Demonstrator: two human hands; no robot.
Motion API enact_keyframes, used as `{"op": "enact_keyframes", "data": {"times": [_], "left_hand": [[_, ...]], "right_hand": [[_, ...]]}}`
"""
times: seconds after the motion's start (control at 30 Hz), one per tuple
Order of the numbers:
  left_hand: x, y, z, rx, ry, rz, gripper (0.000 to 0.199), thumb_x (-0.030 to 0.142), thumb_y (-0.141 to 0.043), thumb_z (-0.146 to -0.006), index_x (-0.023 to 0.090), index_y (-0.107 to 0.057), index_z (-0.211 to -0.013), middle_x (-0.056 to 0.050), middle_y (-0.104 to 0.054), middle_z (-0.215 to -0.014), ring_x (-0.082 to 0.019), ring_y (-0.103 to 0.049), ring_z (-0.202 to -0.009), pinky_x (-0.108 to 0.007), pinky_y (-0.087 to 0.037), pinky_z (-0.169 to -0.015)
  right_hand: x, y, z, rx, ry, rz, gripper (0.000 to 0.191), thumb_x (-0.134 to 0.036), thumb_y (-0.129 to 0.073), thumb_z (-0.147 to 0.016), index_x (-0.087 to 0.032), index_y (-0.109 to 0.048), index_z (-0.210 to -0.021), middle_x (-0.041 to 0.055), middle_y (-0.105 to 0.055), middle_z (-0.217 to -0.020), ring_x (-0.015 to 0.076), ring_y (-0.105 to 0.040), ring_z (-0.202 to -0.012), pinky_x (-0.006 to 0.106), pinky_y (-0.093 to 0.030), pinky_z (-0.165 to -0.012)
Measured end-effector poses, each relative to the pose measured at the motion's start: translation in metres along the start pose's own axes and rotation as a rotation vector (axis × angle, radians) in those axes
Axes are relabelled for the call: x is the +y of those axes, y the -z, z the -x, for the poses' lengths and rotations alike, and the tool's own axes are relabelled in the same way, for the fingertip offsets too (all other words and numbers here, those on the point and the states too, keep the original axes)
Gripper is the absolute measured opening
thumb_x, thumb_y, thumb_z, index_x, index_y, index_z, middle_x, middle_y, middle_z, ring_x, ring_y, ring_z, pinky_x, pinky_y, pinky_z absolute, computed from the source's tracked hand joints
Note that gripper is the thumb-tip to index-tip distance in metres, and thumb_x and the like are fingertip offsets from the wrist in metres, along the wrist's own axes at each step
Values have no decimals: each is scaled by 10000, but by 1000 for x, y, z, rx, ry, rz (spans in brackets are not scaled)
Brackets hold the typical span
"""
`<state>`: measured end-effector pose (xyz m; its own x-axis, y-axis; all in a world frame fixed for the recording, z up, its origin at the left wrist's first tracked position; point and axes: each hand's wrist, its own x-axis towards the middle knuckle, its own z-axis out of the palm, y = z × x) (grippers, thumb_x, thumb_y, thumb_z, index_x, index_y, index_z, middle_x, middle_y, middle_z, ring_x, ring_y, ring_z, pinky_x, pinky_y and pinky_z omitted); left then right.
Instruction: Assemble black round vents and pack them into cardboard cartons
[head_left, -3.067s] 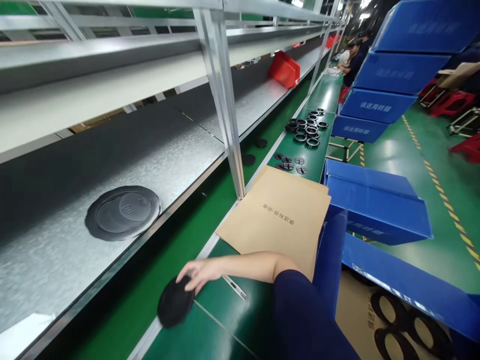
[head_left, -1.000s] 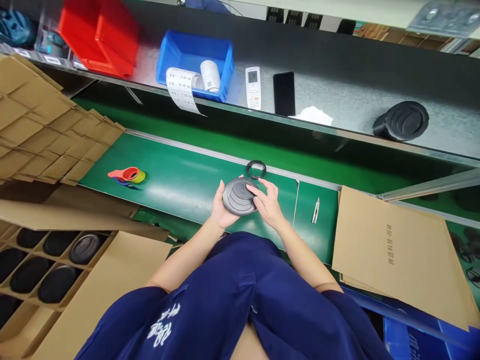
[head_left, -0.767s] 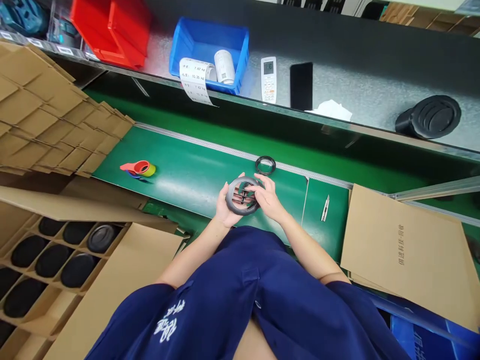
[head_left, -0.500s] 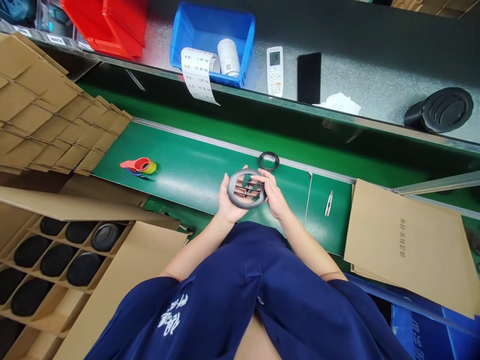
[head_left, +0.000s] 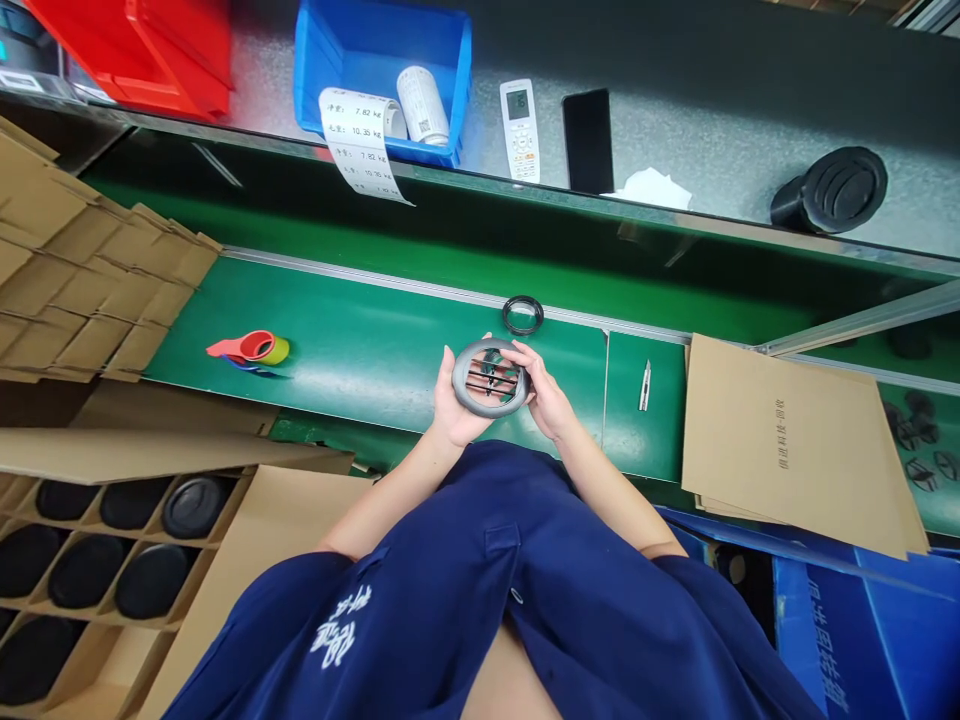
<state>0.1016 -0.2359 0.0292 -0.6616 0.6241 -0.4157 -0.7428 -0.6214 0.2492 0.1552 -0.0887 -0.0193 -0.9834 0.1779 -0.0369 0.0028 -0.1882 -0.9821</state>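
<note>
A round grey air vent (head_left: 490,408) with thin dark slats across its opening is held between both hands, just in front of my body. My left hand (head_left: 452,405) cups it from the left and below, and its fingers show through the slats. My right hand (head_left: 546,390) grips the right rim, with fingertips over the top edge. Just beyond the hands, a black ring (head_left: 523,315) lies on the green bench (head_left: 375,340).
Left on the bench are red and yellow tape rings (head_left: 262,347). A utility knife (head_left: 645,386) and cardboard sheets (head_left: 795,440) lie right. A divided box (head_left: 112,630) holds several black round parts. The shelf above carries a blue bin (head_left: 382,50), remote (head_left: 519,130) and phone (head_left: 588,140).
The camera view has shifted, so the surroundings appear further left. Both hands keep hold of the air vent, which is slightly turned.
</note>
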Motion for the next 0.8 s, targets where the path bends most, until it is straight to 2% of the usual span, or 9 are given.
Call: {"op": "enact_keyframes", "data": {"times": [0.2,0.3,0.37,0.5,0.6,0.63,0.7,0.73,0.8], "left_hand": [[-3,0,2,1,-28,-26,639,667,-391,-1012,233,-588,-1439,-147,-636,-1409,-353,-577,-1331,-633,-416,-1126],[-3,1,1,-20,-25,-32,647,673,-384,-1011,234,-582,-1443,-155,-648,-1389,-357,-599,-1304,-654,-420,-1110],[-2,5,-3,-1,-36,-31,638,677,-390,-1008,234,-603,-1415,-145,-673,-1350,-343,-620,-1277,-626,-442,-1105],[-2,29,-15,222,3,-29,603,655,-429,-1002,166,-693,-1236,-122,-759,-1114,-306,-685,-1162,-502,-506,-1083],[-8,52,-21,324,126,-82,602,638,-428,-1003,139,-708,-1188,-145,-767,-1060,-329,-701,-1121,-494,-532,-1047],[-11,58,-22,316,154,-98,605,633,-432,-1003,132,-699,-1212,-158,-761,-1090,-336,-696,-1135,-490,-533,-1043],[-14,68,-24,290,203,-122,650,656,-434,-994,131,-656,-1305,-183,-732,-1190,-352,-666,-1194,-508,-519,-1056],[-13,72,-25,296,215,-140,685,685,-429,-984,148,-614,-1369,-188,-706,-1250,-363,-642,-1234,-541,-499,-1071],[-9,80,-24,365,195,-205,730,725,-426,-967,225,-493,-1495,-184,-630,-1379,-380,-569,-1330,-636,-434,-1099]], "right_hand": [[-3,2,4,-20,-35,-76,617,-761,-399,-967,-336,-713,-1286,-24,-336,-1647,288,-436,-1459,426,-553,-1080],[-2,3,4,-23,-22,4,661,-738,-271,-1006,-348,-654,-1378,-13,-338,-1650,291,-434,-1461,446,-555,-1072],[2,4,6,-55,61,211,688,-726,-199,-1016,-366,-576,-1466,-15,-308,-1672,293,-346,-1519,489,-467,-1168],[19,3,13,-252,174,681,673,-756,-520,-918,-373,-584,-1467,-14,-267,-1707,356,-109,-1591,602,-163,-1294],[38,0,16,-356,102,863,836,-725,-597,-890,-317,-410,-1595,65,-123,-1745,394,-15,-1596,642,-151,-1270],[45,-1,15,-386,72,894,916,-724,-611,-880,-305,-310,-1638,96,-76,-1746,401,-21,-1594,636,-187,-1259],[59,-1,8,-434,30,893,1053,-713,-677,-836,-301,-182,-1669,150,-102,-1722,398,-132,-1573,593,-263,-1239],[65,0,1,-435,15,897,1080,-698,-706,-819,-305,-168,-1671,165,-150,-1698,390,-205,-1547,570,-294,-1227],[76,4,-19,-337,-26,961,1086,-658,-749,-799,-302,-200,-1665,179,-215,-1652,391,-293,-1489,551,-322,-1206]]}}
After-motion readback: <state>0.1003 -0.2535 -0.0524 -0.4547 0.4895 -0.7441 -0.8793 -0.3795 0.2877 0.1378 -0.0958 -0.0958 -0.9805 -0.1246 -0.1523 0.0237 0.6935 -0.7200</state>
